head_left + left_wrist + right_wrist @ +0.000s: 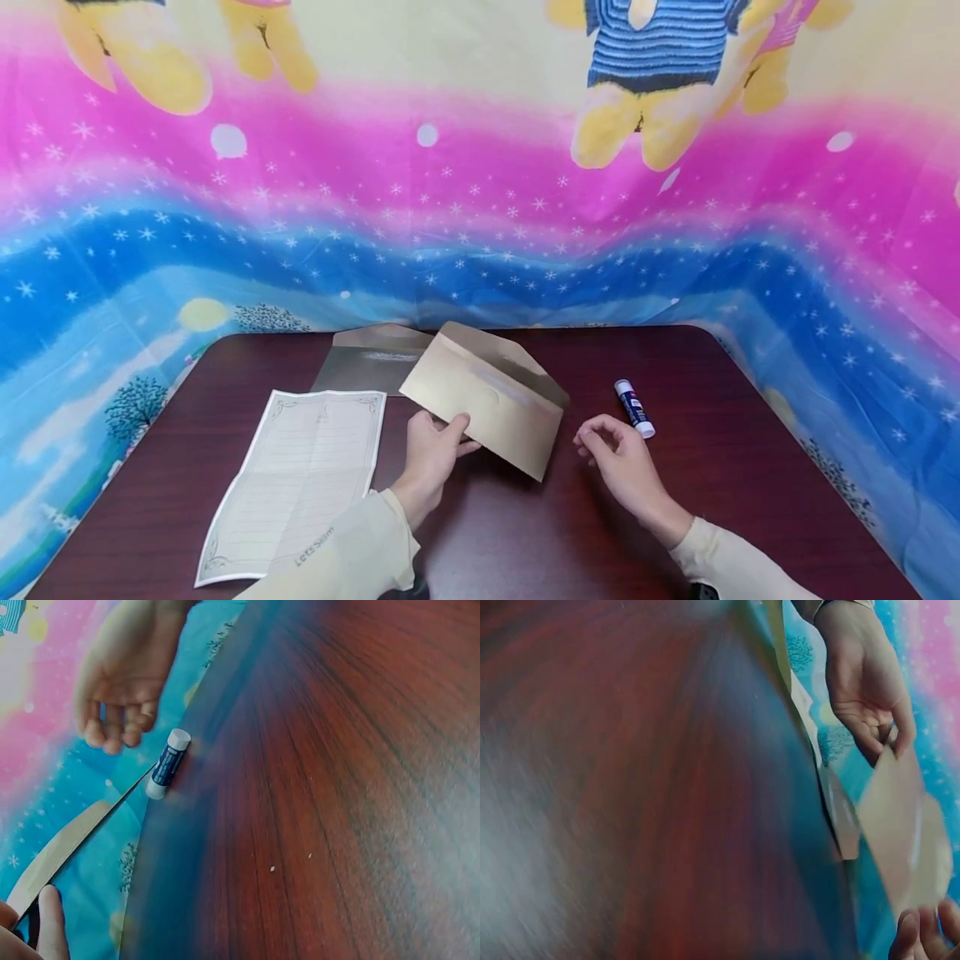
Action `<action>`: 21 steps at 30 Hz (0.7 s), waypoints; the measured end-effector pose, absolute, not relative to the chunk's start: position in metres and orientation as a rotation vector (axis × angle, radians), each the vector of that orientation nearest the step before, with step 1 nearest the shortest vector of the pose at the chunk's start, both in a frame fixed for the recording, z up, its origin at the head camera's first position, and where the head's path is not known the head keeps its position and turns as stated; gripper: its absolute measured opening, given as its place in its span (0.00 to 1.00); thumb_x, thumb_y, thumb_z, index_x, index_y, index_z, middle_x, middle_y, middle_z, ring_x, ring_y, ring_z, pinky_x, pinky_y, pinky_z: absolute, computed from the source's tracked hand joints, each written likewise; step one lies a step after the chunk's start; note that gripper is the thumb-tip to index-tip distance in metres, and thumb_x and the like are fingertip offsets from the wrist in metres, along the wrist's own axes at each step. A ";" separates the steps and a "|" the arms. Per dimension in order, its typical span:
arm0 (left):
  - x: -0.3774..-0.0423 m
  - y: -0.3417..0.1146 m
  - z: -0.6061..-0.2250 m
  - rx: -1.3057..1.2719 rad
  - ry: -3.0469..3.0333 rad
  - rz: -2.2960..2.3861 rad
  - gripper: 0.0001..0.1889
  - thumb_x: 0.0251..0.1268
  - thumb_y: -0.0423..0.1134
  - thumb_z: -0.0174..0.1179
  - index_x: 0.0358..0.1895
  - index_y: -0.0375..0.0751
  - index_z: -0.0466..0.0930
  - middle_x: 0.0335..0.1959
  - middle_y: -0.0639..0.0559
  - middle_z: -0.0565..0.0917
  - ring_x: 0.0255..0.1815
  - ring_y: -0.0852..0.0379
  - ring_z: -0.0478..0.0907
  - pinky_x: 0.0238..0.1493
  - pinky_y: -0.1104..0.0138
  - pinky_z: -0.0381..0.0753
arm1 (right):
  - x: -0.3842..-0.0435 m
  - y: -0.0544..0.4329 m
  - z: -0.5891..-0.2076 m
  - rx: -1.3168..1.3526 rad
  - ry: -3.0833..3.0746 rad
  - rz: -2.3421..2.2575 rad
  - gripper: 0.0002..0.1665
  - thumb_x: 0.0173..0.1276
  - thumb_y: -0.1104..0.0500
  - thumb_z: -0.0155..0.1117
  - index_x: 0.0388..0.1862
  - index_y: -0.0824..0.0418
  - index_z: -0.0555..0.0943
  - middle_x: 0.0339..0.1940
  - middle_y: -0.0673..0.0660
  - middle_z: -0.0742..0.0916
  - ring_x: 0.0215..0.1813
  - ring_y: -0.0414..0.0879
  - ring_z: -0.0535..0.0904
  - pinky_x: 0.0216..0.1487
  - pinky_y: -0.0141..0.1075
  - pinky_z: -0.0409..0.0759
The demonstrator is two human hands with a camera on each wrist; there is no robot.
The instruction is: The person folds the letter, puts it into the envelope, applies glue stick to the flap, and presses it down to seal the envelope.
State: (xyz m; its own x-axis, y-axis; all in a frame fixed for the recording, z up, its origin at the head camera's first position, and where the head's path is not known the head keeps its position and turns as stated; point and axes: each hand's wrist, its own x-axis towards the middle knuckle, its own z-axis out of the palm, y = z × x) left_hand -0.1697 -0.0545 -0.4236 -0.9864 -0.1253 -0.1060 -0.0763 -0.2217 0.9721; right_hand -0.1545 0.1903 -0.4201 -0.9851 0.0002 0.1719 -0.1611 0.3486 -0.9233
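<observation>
A tan-gold envelope (pixel 480 408) is raised over the table, tilted, with its flap (pixel 517 358) unfolded toward the far side. My left hand (pixel 433 458) pinches its near edge, thumb on top and fingers beneath. To the right, my right hand (pixel 626 471) hovers beside the envelope with loosely bent fingers and nothing between them. In the left wrist view the right hand (pixel 131 675) has its palm showing and its fingers relaxed. A blue-and-white glue stick (pixel 634 408) lies just beyond the right hand.
A sheet of bordered, lined letter paper (pixel 300 483) with fold creases lies at the left, partly under the left forearm. Behind it rests another envelope (pixel 352 368), flap unfolded. The dark wooden table (pixel 750 467) meets a printed cloth backdrop (pixel 480 208) at its far edge.
</observation>
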 end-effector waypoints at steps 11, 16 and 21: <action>-0.163 -0.044 -0.420 0.256 -1.788 -2.530 0.17 0.66 0.27 0.55 0.56 0.27 0.67 0.47 0.42 0.78 0.41 0.58 0.84 0.46 0.58 0.89 | -0.161 0.177 -0.422 0.057 -2.529 2.428 0.33 0.81 0.50 0.52 0.73 0.68 0.58 0.49 0.53 0.85 0.41 0.40 0.85 0.45 0.32 0.83; -0.159 -0.044 -0.419 0.267 -1.807 -2.548 0.17 0.68 0.29 0.58 0.55 0.29 0.65 0.43 0.46 0.76 0.39 0.59 0.84 0.48 0.56 0.88 | -0.165 0.175 -0.421 0.128 -2.452 2.536 0.27 0.79 0.57 0.55 0.67 0.68 0.58 0.35 0.45 0.84 0.33 0.37 0.82 0.39 0.29 0.80; -0.159 -0.049 -0.419 0.260 -1.848 -2.553 0.17 0.69 0.31 0.59 0.56 0.31 0.67 0.42 0.47 0.82 0.38 0.54 0.89 0.46 0.56 0.88 | -0.169 0.176 -0.420 0.152 -2.444 2.533 0.25 0.79 0.62 0.53 0.66 0.69 0.58 0.34 0.46 0.82 0.32 0.37 0.78 0.37 0.27 0.77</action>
